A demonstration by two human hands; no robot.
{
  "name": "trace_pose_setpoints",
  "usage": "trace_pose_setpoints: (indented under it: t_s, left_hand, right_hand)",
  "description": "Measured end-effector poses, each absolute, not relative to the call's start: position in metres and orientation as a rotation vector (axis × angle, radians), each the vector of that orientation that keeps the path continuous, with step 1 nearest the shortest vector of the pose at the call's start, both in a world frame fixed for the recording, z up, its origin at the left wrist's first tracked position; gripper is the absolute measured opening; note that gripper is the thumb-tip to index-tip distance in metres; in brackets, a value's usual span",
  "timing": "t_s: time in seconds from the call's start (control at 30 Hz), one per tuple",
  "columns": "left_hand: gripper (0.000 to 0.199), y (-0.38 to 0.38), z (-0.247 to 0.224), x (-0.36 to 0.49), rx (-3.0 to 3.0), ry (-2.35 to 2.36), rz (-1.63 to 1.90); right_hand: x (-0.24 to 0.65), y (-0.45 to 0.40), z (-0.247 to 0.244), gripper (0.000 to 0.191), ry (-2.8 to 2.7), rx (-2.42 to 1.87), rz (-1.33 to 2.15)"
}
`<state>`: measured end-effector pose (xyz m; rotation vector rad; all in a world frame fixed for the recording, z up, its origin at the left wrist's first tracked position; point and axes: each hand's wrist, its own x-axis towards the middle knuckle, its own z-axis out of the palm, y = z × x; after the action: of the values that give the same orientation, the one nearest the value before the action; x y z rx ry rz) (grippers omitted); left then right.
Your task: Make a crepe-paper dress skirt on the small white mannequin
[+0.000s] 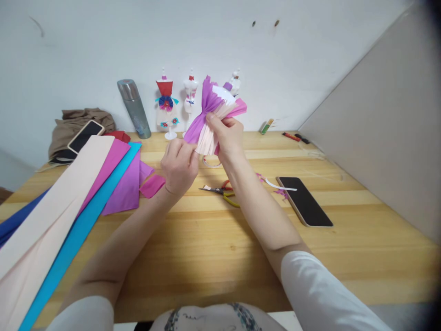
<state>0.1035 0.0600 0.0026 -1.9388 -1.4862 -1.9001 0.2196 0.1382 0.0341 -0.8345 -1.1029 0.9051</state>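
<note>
A small white dress-form mannequin (pixel 223 94) is held up above the table, wrapped in purple crepe paper (pixel 195 127) and pale pink crepe paper (pixel 207 140). Gathered folds flare above and below its waist, and a bright pink piece sticks out to the right. My right hand (pixel 230 136) is closed around the waist, thumb pressing on the gathers. Lower down, my left hand (pixel 181 164) pinches the bottom edge of the paper at its left side. The mannequin's stand is mostly hidden by my hands. Scissors (pixel 216 189) lie behind my right forearm, partly covered by it.
Long crepe paper strips (pixel 81 184) cover the left side. A bottle (pixel 135 109), a dressed mannequin (pixel 165 99) and other mannequins (pixel 190 94) stand along the wall. A phone (pixel 306 202) lies at right, a glue stick (pixel 267 126) behind it. Another phone (pixel 86 136) rests on brown cloth (pixel 77 120).
</note>
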Motion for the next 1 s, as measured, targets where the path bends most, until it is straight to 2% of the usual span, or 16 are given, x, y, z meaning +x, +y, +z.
trace_pose_setpoints:
  t_s: [0.27,0.4,0.5,0.73,1.0]
  left_hand:
    - [0.014,0.039,0.023,0.123,-1.897,-1.727,-2.393]
    - [0.014,0.03,0.039,0.13,-1.748,-1.949,-2.967]
    - [0.008,0.026,0.048,0.131,-1.665,-2.089,-3.256]
    - [0.027,0.028,0.049,0.131,-1.534,-2.236,-3.534]
    - [0.037,0.027,0.055,0.13,-1.186,-2.378,-3.866]
  right_hand:
    - [0.223,0.135,0.04,0.041,-1.074,-0.802,0.928]
    - [0.224,0.133,0.043,0.044,-1.034,-0.762,0.945]
    - [0.224,0.132,0.044,0.044,-1.054,-0.781,0.938]
    - [0.222,0.13,0.045,0.043,-1.077,-0.797,0.917]
    - [0.223,0.13,0.045,0.042,-1.074,-0.783,0.928]
